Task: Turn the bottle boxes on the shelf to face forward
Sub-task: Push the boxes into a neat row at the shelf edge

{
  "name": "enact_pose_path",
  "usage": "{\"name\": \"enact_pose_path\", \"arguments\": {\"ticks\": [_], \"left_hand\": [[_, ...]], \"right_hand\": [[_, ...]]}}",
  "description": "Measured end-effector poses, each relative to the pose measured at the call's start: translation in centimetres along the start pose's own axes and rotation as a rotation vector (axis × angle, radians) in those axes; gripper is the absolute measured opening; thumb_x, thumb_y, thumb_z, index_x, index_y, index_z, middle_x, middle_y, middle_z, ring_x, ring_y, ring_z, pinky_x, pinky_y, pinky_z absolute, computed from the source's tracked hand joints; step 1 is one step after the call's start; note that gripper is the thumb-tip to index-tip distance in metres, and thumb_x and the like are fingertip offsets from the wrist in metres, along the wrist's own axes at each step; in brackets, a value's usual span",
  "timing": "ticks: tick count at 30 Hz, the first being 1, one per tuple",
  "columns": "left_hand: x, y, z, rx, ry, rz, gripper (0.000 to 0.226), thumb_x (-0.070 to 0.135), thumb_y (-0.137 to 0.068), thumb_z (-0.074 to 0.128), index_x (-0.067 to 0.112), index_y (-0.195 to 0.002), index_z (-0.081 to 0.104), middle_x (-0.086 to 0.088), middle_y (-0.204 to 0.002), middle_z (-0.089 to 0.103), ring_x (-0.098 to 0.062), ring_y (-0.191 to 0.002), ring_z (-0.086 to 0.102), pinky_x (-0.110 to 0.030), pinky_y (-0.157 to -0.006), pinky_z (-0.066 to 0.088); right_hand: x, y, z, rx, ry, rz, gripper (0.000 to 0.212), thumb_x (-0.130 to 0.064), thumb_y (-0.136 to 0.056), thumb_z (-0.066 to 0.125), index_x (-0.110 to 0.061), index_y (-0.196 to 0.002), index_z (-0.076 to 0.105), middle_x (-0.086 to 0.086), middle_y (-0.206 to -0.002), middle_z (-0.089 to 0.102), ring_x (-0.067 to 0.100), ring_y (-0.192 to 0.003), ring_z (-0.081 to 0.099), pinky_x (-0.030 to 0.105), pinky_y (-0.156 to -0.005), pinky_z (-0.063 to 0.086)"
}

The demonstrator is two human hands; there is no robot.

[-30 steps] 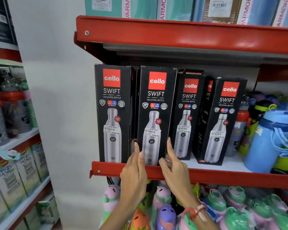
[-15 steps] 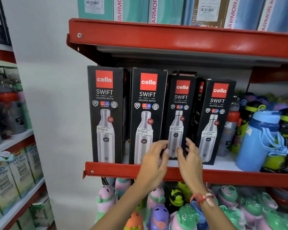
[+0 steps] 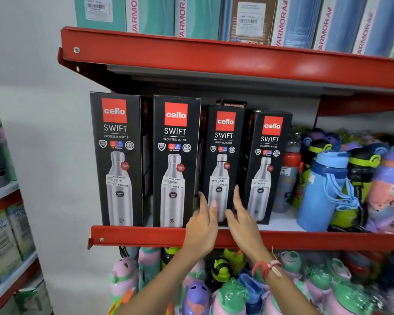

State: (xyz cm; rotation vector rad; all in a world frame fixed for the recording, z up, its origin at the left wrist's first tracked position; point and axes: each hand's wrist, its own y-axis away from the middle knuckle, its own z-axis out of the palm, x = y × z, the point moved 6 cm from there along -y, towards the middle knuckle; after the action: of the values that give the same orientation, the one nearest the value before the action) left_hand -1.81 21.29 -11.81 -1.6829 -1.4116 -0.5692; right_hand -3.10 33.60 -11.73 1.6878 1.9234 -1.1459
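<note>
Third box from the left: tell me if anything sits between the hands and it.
Nothing visible does. The left hand and right hand are at the lower front of the third box, one at each lower edge, fingers spread. Its neighbours stand beside it, not in front.

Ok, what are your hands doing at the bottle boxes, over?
Left hand and right hand open, at either side of third Cello box. All four box fronts show, fourth box slightly angled. Nothing in the way.
</note>
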Motion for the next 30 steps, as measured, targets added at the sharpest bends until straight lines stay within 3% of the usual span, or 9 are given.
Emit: {"name": "enact_pose_path", "arguments": {"ticks": [4,7,14,17,20,22,25,28,30], "left_hand": [[0.5,2.0,-1.5,0.008,-0.021,0.066,0.062,0.048,-0.099,0.019,0.021,-0.153,0.006,-0.028,-0.104,0.066,-0.038,-0.095,0.063,-0.039,-0.076,0.043],[1.1,3.1,-1.7,-0.002,0.002,0.086,0.061,0.049,-0.099,0.021,0.021,-0.152,0.012,-0.009,-0.081,0.07,-0.024,-0.07,0.062,-0.038,-0.069,0.041],[0.7,3.6,-1.6,0.031,-0.033,0.111,0.057,0.046,-0.1,0.023,0.024,-0.152,0.012,0.004,-0.044,0.044,-0.003,-0.044,0.047,-0.026,-0.055,0.037],[1.2,3.8,-1.9,0.058,-0.119,0.112,0.056,0.043,-0.101,0.024,0.02,-0.152,0.016,0.005,-0.057,0.054,-0.005,-0.058,0.056,-0.027,-0.061,0.041],[2.7,4.7,-2.8,0.296,-0.244,0.224,0.049,0.037,-0.101,0.028,0.015,-0.144,0.036,-0.005,-0.11,0.067,-0.019,-0.096,0.065,-0.031,-0.082,0.047],[4.9,5.3,-2.2,0.367,-0.157,0.415,0.038,0.033,-0.1,0.031,0.016,-0.13,0.049,-0.001,-0.115,0.065,-0.008,-0.102,0.059,-0.023,-0.089,0.046],[6.5,3.7,2.2,0.095,0.058,0.417,0.045,0.038,-0.101,0.027,0.019,-0.14,0.04,0.001,-0.138,0.055,-0.004,-0.125,0.048,-0.02,-0.107,0.035],[6.2,0.7,7.2,-0.171,0.162,0.175,0.065,0.048,-0.1,0.023,0.016,-0.153,0.004,-0.004,-0.162,0.013,-0.013,-0.147,0.013,-0.022,-0.114,0.009],[5.9,-0.8,8.7,-0.22,0.209,0.045,0.072,0.057,-0.097,0.02,0.022,-0.151,-0.011,-0.008,-0.162,0.008,-0.024,-0.148,0.013,-0.034,-0.117,0.012]], "right_hand": [[0.2,1.7,-1.2,0.036,0.005,-0.094,0.068,-0.03,-0.098,0.043,-0.044,-0.15,0.0,0.019,-0.119,0.063,0.027,-0.099,0.061,0.036,-0.075,0.042],[0.3,2.2,-1.5,0.044,0.003,-0.096,0.07,-0.03,-0.098,0.045,-0.045,-0.15,0.002,0.022,-0.119,0.063,0.026,-0.098,0.063,0.036,-0.078,0.045],[1.0,2.5,-1.6,0.033,0.019,-0.135,0.07,-0.033,-0.097,0.045,-0.05,-0.148,-0.001,0.021,-0.113,0.065,0.022,-0.097,0.063,0.024,-0.069,0.04],[1.4,2.6,-1.9,0.034,0.011,-0.131,0.067,-0.031,-0.098,0.046,-0.049,-0.149,0.007,0.017,-0.115,0.069,0.023,-0.097,0.066,0.023,-0.075,0.047],[1.8,2.6,-3.8,0.219,-0.047,-0.112,0.057,-0.021,-0.096,0.05,-0.03,-0.149,0.032,0.001,-0.123,0.068,0.014,-0.097,0.065,0.006,-0.077,0.045],[3.0,2.2,-5.9,0.423,-0.074,-0.06,0.049,-0.016,-0.094,0.053,-0.018,-0.142,0.046,0.006,-0.127,0.064,0.021,-0.105,0.063,0.029,-0.094,0.049],[5.4,0.4,-7.5,0.445,-0.158,0.028,0.051,-0.013,-0.095,0.051,-0.011,-0.145,0.041,0.016,-0.143,0.047,0.031,-0.128,0.048,0.048,-0.108,0.039],[6.9,-1.3,-7.3,0.255,-0.28,0.083,0.062,-0.022,-0.1,0.044,-0.022,-0.155,0.014,0.002,-0.162,0.019,0.021,-0.146,0.024,0.035,-0.116,0.021],[7.2,-2.1,-6.9,0.141,-0.296,0.078,0.066,-0.028,-0.102,0.037,-0.033,-0.154,-0.003,-0.015,-0.159,0.004,0.014,-0.146,0.019,0.027,-0.109,0.02]]}}
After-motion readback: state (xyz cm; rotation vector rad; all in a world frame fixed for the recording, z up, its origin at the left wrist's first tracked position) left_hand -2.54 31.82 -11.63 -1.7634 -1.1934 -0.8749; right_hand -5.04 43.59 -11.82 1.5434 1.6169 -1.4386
